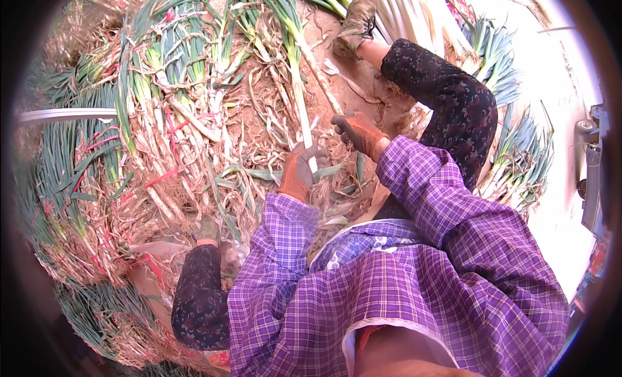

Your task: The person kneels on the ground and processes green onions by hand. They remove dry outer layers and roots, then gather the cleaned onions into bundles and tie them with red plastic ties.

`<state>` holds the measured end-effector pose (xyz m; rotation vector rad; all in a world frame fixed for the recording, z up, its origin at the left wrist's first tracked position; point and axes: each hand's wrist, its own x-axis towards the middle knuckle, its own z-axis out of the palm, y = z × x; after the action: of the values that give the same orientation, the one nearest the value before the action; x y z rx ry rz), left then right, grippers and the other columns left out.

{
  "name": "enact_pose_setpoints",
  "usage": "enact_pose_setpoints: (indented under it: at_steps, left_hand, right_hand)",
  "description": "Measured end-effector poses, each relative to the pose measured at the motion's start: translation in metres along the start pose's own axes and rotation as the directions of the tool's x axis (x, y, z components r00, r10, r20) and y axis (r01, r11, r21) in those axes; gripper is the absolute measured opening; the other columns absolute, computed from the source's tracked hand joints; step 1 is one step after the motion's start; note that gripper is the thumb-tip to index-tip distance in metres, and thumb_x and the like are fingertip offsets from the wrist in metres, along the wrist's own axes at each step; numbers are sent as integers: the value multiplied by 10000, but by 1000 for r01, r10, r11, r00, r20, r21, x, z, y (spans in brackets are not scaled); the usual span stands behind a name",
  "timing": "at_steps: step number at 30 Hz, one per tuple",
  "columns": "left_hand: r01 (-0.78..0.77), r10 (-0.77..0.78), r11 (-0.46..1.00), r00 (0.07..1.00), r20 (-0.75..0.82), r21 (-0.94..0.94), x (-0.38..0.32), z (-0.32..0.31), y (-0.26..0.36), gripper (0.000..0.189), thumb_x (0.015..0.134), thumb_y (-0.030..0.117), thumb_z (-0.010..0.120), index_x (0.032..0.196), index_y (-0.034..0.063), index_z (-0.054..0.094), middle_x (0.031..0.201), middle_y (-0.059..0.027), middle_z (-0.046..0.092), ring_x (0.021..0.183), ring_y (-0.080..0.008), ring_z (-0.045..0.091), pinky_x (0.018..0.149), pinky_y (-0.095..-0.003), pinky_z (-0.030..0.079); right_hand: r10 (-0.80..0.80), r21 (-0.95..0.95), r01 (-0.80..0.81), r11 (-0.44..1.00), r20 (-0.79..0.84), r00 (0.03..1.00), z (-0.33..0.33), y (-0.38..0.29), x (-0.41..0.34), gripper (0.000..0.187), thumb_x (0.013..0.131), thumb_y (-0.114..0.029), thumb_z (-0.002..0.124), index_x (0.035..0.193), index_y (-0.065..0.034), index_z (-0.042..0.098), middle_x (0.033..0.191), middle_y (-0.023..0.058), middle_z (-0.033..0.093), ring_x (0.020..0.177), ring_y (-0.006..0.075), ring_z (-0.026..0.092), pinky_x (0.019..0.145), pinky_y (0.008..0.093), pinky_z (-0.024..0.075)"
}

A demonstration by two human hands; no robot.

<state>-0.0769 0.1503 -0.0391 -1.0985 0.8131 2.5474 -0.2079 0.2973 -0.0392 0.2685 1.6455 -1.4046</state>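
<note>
My left hand (297, 172), in an orange and dark work glove, is closed round the white lower end of a peeled Welsh onion stalk (301, 110). My right hand (360, 133), gloved alike, grips the root end of a second, browner onion stalk (318, 77) that still wears dry skin. Both stalks point away from me, their green leaves (279, 8) near the top of the view. Loose dry peelings and leaf scraps (265, 156) cover the ground around my left hand. Some fingertips of each hand are hidden.
Unpeeled onions (167, 85) lie heaped on the left, with red ties (170, 129) among them. Clean white stalks (413, 17) are piled beyond my right shoe (357, 25). More onion bundles (517, 158) lie right of my bent leg (449, 95). A pale curved bar (68, 114) juts in from the left.
</note>
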Motion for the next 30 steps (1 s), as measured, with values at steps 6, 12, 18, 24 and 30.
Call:
enact_pose_setpoints:
  at_steps: [6, 12, 18, 24, 30]
  left_hand:
    - [-117, 117, 993, 980, 161, -9, 26, -1, 4, 507, 958, 477, 572, 1260, 76, 500, 981, -125, 628, 756, -204, 647, 617, -338, 574]
    - [-154, 161, 987, 949, 271, -46, 58, 3, 5, 489, 990, 435, 549, 1344, 110, 459, 1127, -154, 617, 949, -260, 648, 786, -408, 571]
    - [-118, 193, 814, 978, -74, 568, 69, -6, -13, 655, 975, 574, 495, 1406, 97, 373, 1157, -152, 595, 1048, -275, 592, 884, -459, 512]
    - [-602, 31, 2, 798, 602, 799, 2, -42, -46, 571, 940, 456, 595, 1376, 98, 510, 1204, -179, 655, 1152, -314, 618, 951, -394, 521]
    - [-296, 360, 174, 907, 219, 939, 25, -20, 4, 269, 921, 282, 583, 1019, 61, 700, 870, -183, 701, 757, -342, 677, 704, -415, 527]
  right_hand:
    - [-300, 94, 285, 954, 307, 903, -28, -7, -38, 207, 987, -203, 582, 1065, -31, 668, 824, 21, 609, 667, 96, 597, 594, 251, 517]
    - [-310, 160, 266, 951, 424, 851, -35, 1, -9, 361, 1038, -228, 475, 1295, 1, 580, 1207, 139, 652, 1057, 205, 663, 982, 364, 509]
    - [-770, -195, 934, 298, 529, 356, -22, 39, 37, 467, 819, 79, 583, 1239, -122, 610, 1063, 151, 641, 945, 327, 631, 840, 419, 502]
    - [-373, 372, 246, 895, 321, 871, -41, -33, -11, 290, 878, -97, 628, 1151, 3, 627, 1011, 151, 672, 924, 286, 660, 788, 396, 544]
    - [-437, 298, 342, 891, 358, 825, -43, -39, -22, 398, 881, -35, 655, 1253, -29, 516, 1136, 129, 674, 882, 239, 676, 846, 376, 549]
